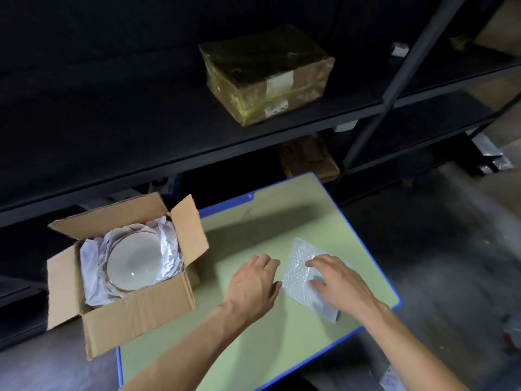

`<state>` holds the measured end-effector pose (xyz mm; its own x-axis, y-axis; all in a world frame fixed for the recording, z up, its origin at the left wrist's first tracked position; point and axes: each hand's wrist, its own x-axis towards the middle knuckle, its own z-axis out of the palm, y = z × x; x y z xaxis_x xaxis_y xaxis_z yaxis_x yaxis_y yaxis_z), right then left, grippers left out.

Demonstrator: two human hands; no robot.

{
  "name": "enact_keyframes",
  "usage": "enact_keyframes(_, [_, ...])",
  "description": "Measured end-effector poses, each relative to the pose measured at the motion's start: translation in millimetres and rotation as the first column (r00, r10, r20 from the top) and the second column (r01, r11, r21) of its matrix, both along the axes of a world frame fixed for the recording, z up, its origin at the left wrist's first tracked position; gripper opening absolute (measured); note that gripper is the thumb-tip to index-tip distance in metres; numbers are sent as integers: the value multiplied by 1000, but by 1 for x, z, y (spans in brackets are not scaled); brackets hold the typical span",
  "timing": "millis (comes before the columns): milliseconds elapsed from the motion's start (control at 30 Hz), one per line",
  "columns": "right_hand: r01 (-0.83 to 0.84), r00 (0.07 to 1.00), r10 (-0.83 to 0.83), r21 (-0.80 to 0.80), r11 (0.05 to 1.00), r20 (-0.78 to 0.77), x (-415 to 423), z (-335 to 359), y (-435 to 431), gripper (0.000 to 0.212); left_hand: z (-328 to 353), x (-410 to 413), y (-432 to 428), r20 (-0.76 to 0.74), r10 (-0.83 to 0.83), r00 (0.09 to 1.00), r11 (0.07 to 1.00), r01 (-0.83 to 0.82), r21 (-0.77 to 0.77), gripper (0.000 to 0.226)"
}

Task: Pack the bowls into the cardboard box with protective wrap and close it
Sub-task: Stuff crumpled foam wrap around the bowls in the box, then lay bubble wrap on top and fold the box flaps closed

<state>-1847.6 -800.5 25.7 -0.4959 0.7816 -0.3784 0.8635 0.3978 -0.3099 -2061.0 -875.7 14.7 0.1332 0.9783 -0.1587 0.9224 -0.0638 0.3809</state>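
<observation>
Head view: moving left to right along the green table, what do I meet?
Open brown cardboard box holding a white bowl in white paper → bare left hand → clear bubble wrap sheet, with the right hand resting on it.

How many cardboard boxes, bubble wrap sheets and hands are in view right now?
Cardboard boxes: 3 (open box, taped box, lower box)
Bubble wrap sheets: 1 (bubble wrap)
Hands: 2 (left hand, right hand)
Total: 6
</observation>
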Motion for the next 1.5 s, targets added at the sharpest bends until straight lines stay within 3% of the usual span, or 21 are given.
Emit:
enact_keyframes(267, [81,994,-79,-20,997,80,23,-37,23,67,-41,22,30,-131,-10,991,976,-18,-216,50])
enact_keyframes(467, [135,970,-134,8,991,201,22,-57,27,91,-56,38,39,-89,51,995,960,-74,-270,49])
enact_keyframes(567, [149,967,-160,66,987,200,19,-65,18,77,-56,45,37,-60,119,991,951,-131,-279,30])
enact_keyframes(667, [183,977,-188,61,981,103,16,-68,11,42,-56,43,32,-24,221,975,919,-216,-329,11])
enact_keyframes(800, [204,976,-199,-51,978,86,8,-60,6,5,-59,27,19,35,297,954,889,-263,-375,13])
enact_keyframes(1000, [148,986,-165,-274,950,-39,-15,-22,22,27,-36,-1,2,269,369,890,902,-273,-336,52])
enact_keyframes(1133, [4,994,-39,-318,948,-104,-43,16,32,32,-1,-11,-5,324,354,877,934,-315,-167,38])
enact_keyframes(1200, [-55,991,13,-310,949,-136,-57,34,35,34,16,-19,-9,384,368,847,928,-359,-98,21])
enact_keyframes(1267, [-106,984,57,-300,948,-167,-72,50,39,33,30,-29,-14,394,412,821,904,-424,-62,30])
enact_keyframes(1500, [-313,941,277,-188,931,-191,-125,96,44,27,75,-70,-48,437,541,718,809,-587,-37,24])
